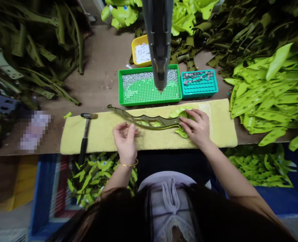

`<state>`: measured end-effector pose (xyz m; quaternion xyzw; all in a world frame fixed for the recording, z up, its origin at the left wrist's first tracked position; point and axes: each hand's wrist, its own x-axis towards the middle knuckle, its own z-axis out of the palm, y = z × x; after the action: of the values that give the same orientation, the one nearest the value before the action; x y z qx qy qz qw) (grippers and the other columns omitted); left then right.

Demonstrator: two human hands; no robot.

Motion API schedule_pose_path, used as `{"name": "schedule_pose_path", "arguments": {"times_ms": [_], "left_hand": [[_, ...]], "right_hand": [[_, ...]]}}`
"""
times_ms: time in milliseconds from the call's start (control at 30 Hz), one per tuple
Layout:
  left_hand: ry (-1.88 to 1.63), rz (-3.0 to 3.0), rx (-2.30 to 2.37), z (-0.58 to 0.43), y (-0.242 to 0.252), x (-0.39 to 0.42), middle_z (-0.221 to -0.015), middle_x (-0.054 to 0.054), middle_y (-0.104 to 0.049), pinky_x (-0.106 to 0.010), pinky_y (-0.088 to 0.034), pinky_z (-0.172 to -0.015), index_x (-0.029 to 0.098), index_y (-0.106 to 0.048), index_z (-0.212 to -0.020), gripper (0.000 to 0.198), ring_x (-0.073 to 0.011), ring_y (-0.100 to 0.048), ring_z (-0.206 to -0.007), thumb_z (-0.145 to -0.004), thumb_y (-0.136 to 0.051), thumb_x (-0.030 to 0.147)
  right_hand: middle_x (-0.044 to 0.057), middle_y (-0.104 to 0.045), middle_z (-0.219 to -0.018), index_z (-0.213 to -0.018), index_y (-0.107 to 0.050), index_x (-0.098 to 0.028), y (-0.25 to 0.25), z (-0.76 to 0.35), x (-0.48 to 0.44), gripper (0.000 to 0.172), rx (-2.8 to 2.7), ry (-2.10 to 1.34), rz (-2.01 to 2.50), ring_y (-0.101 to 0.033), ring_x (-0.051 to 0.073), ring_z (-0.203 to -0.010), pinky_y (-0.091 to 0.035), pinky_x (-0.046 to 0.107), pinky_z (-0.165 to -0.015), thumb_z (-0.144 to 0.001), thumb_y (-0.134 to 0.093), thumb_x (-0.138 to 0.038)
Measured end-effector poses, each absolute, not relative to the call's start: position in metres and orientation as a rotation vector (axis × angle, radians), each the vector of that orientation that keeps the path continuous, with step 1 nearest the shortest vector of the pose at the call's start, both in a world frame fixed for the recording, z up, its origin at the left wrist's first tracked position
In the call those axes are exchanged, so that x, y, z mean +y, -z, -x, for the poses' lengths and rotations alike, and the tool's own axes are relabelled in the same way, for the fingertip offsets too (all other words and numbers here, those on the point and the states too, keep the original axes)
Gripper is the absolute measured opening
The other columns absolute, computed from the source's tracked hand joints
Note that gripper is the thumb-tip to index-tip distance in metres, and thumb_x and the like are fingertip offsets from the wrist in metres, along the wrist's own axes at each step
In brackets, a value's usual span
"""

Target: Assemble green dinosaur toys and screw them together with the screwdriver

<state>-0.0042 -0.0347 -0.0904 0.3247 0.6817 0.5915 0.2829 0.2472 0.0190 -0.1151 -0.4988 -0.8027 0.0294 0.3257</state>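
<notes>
A long, curved olive-green plastic piece (152, 123) with cut-outs lies across a yellow folded towel (220, 131). Beneath it, bright lime-green plastic parts (182, 131) show at the right end. My right hand (198, 126) is closed on that end, fingertips pressing the olive piece against the lime-green part. Just below the middle of the piece is my left hand (126, 141), its fingers curled and thumb drawn in. Whatever it may hold is hidden or too small to make out. A hammer (84, 136) with a black handle rests at the towel's left, its handle over the front edge.
Behind the towel stand a green tray (121, 90) of small metal pieces, a teal tray (200, 94) and a yellow bin (134, 50) of white bits. A dark metal post (160, 43) hangs above. Olive parts (33, 47) heap left; lime-green parts (267, 101) pile right.
</notes>
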Motion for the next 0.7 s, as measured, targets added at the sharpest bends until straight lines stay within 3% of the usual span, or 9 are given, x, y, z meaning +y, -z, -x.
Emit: {"name": "schedule_pose_path", "arguments": {"times_ms": [167, 300, 467, 567, 700], "left_hand": [[-1.335, -0.289, 1.388, 0.013, 0.079, -0.022, -0.074, 0.000, -0.064, -0.028, -0.057, -0.067, 0.015, -0.056, -0.083, 0.042, -0.0147, -0.068, -0.065, -0.062, -0.083, 0.038], [-1.310, -0.293, 1.412, 0.013, 0.077, -0.010, -0.067, -0.002, -0.065, -0.018, -0.046, -0.048, 0.011, -0.061, -0.074, 0.037, -0.0096, -0.062, -0.057, -0.058, -0.086, 0.034], [-1.385, -0.332, 1.447, 0.015, 0.084, -0.005, -0.060, 0.002, -0.061, -0.015, -0.039, -0.044, 0.011, -0.061, -0.075, 0.036, -0.0054, -0.055, -0.049, -0.058, -0.085, 0.031], [-1.299, -0.441, 1.536, 0.028, 0.088, -0.010, -0.062, 0.003, -0.061, -0.019, -0.043, -0.046, 0.014, -0.055, -0.095, 0.048, -0.0099, -0.058, -0.050, -0.060, -0.084, 0.030], [-1.282, -0.797, 1.978, 0.045, 0.087, -0.025, -0.084, 0.002, -0.059, -0.019, -0.042, -0.048, 0.019, -0.042, -0.128, 0.075, -0.0065, -0.053, -0.053, -0.065, -0.082, 0.027]], "right_hand": [[0.005, -0.070, -0.119, -0.100, -0.074, -0.030, 0.116, -0.248, 0.019, 0.019, -2.066, -0.142, 1.287, -0.056, 0.026, -0.115, -0.048, 0.049, -0.097, -0.083, -0.067, -0.033], [0.005, -0.070, -0.117, -0.099, -0.074, -0.029, 0.116, -0.250, 0.020, 0.018, -2.043, -0.201, 1.274, -0.055, 0.026, -0.114, -0.048, 0.050, -0.097, -0.083, -0.067, -0.031], [0.005, -0.070, -0.115, -0.098, -0.074, -0.028, 0.116, -0.247, 0.022, 0.016, -2.029, -0.211, 1.273, -0.055, 0.026, -0.115, -0.048, 0.050, -0.097, -0.084, -0.066, -0.032], [0.005, -0.068, -0.119, -0.101, -0.072, -0.029, 0.110, -0.245, 0.021, 0.019, -2.084, -0.227, 1.313, -0.054, 0.027, -0.117, -0.045, 0.051, -0.100, -0.085, -0.064, -0.037], [0.008, -0.060, -0.133, -0.122, -0.060, -0.028, 0.096, -0.253, 0.008, 0.054, -2.221, -0.218, 1.360, -0.049, 0.029, -0.125, -0.030, 0.055, -0.112, -0.078, -0.064, -0.059]]}}
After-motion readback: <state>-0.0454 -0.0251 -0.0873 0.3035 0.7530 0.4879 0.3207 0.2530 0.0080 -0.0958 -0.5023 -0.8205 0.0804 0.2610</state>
